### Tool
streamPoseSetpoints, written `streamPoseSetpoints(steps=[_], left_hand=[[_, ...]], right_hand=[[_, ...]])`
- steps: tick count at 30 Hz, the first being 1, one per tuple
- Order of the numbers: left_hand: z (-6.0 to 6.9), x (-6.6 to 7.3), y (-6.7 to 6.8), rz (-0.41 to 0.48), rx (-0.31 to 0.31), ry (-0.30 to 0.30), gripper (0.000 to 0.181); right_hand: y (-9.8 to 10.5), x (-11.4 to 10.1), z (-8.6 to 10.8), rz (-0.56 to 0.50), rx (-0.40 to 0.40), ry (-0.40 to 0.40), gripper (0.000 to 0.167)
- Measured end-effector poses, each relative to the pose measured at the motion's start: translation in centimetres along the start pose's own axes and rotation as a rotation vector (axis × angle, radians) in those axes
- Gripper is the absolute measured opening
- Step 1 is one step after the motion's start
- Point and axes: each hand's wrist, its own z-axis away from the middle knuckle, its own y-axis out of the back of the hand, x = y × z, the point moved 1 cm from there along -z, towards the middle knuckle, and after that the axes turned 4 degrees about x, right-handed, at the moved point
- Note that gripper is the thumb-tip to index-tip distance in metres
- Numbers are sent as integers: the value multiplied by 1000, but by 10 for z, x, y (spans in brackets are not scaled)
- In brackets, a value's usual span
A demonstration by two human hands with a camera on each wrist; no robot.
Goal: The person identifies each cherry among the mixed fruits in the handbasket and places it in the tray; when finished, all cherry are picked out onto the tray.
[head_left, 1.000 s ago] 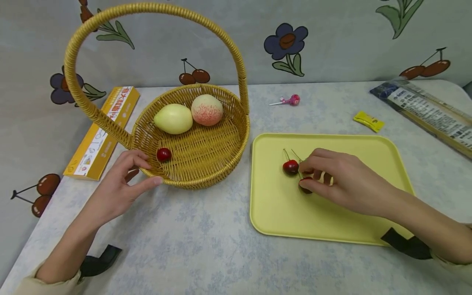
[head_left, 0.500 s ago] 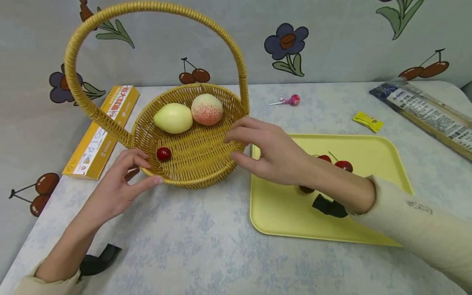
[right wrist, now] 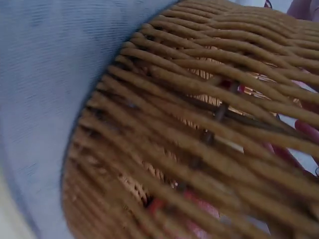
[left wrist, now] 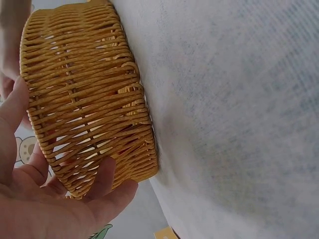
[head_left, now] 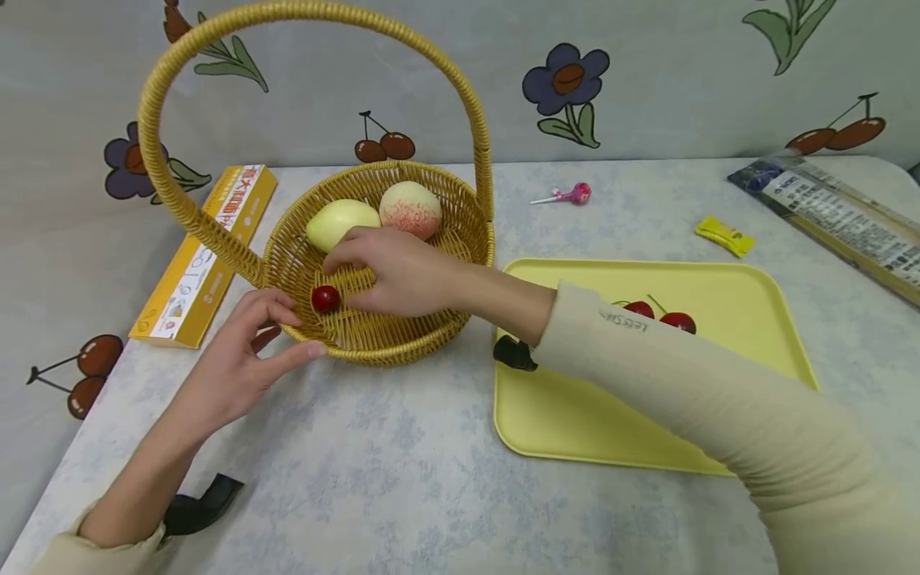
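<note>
A wicker basket (head_left: 395,355) with a tall hoop handle stands on the left of the table. My left hand (head_left: 247,359) holds its near left rim, thumb and fingers spread along it; the left wrist view shows fingers (left wrist: 102,179) bent against the woven outer wall. My right hand (head_left: 406,275) reaches down inside the basket, thumb and fingers parted beside a dark red cherry (head_left: 326,299). Behind the hand lie a pale yellow pear (head_left: 338,222) and a pinkish peach (head_left: 413,209). The right wrist view is mostly basket weave (right wrist: 164,109), hiding the fingers.
A yellow tray (head_left: 575,431) on the right bears cherries (head_left: 679,322), partly hidden by the sleeve. Beyond it lie a lollipop (head_left: 575,194), a yellow wrapped sweet (head_left: 724,236) and a long printed packet (head_left: 841,208). An orange box (head_left: 204,255) sits left of the basket.
My right hand has left the cherries on the tray, crossed leftward over the basket rim and come down inside near the cherry. The left hand stays at the rim.
</note>
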Motion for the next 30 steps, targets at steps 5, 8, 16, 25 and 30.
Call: streamPoseSetpoints(steps=[5, 8, 16, 25, 30], left_hand=[[-2, 0, -1, -4, -2, 7, 24], [-2, 0, -2, -4, 3, 3, 24], [-3, 1, -2, 8, 16, -11, 23], [-2, 1, -1, 30, 22, -24, 23], [-1, -1, -2, 24, 18, -8, 23]], right_hand=[[-11, 4, -17, -4, -63, 31, 40], [-17, 8, -23, -1, -115, 41, 38], [-31, 15, -31, 137, -333, -47, 52], [-39, 14, -34, 143, -340, -21, 55], [-36, 19, -32, 62, -288, -22, 41]])
